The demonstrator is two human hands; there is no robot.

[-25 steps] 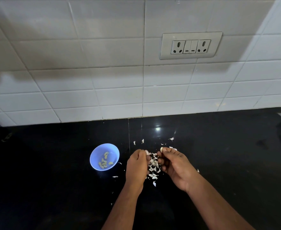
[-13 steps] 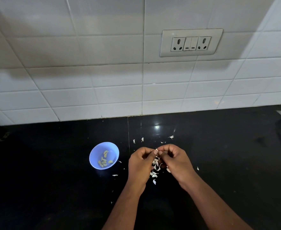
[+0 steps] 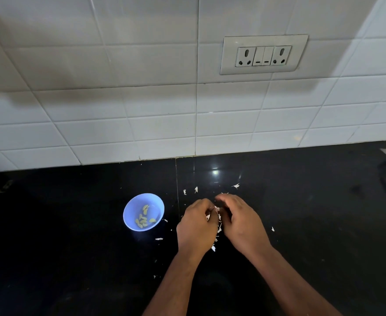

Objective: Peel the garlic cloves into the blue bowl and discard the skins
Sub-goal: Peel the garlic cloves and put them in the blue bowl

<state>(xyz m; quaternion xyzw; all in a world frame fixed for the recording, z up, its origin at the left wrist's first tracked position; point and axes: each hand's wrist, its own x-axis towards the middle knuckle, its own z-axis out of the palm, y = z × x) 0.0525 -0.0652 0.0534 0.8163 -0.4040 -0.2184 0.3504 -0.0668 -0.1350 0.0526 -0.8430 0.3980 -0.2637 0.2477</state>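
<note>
A white glazed-tile wall (image 3: 141,106) carrying a white double socket-and-switch plate (image 3: 264,54) rises behind a glossy black stone countertop (image 3: 312,224). Over the counter the left hand (image 3: 196,226) and right hand (image 3: 241,221) meet fingertip to fingertip, fingers curled around a small white garlic clove (image 3: 217,209) pinched between them, only a sliver of which shows. To their left, well apart from the hands, sits a small round blue plastic bowl (image 3: 130,213) holding several pale yellow peeled cloves (image 3: 144,217), while thin white papery skins (image 3: 213,248) lie scattered on the counter beneath and around the hands.
</note>
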